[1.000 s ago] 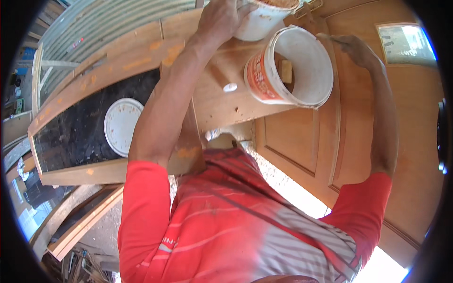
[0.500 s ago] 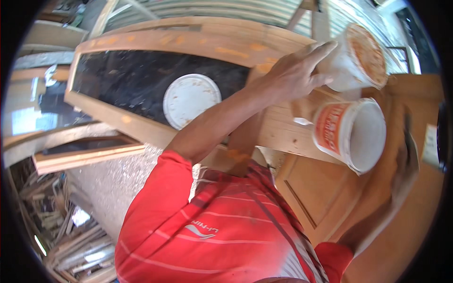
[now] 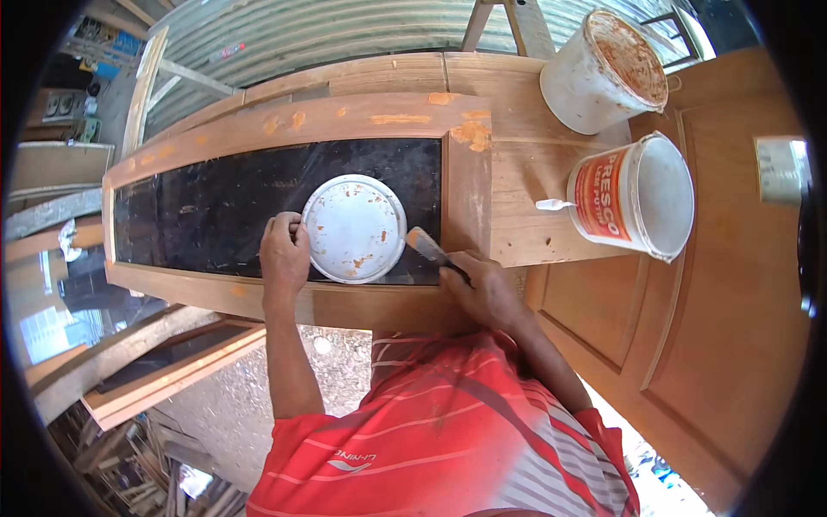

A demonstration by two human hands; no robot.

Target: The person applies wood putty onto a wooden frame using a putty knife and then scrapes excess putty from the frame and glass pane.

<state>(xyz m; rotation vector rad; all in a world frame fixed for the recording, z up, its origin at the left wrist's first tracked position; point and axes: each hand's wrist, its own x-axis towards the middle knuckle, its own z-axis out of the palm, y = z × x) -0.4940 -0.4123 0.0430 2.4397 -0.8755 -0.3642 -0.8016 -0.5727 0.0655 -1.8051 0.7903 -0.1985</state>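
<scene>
A round white bucket lid (image 3: 351,226), speckled with orange-brown filler, lies on the dark panel (image 3: 220,207) of a wood-framed door. My left hand (image 3: 285,256) is at its left rim, fingers curled in and closed on the edge. On the other side of the lid, my right hand (image 3: 484,289) grips a putty knife (image 3: 428,248) by its dark handle. The blade carries orange-brown filler and points up-left, its tip close to the lid's right rim. Patches of filler (image 3: 470,133) mark the door's wooden frame (image 3: 370,125).
A white bucket (image 3: 573,90) crusted with filler stands at the far right of the wooden bench (image 3: 521,189). Nearer is a white bucket with an orange label (image 3: 600,196), beside a small white piece (image 3: 553,204). A brown panelled door (image 3: 594,302) stands to the right; wood scraps (image 3: 142,470) lie lower left.
My left hand has come back from beside the filler-crusted bucket to the lid. My right hand, blurred at the far right before, has swung in over the door's near edge.
</scene>
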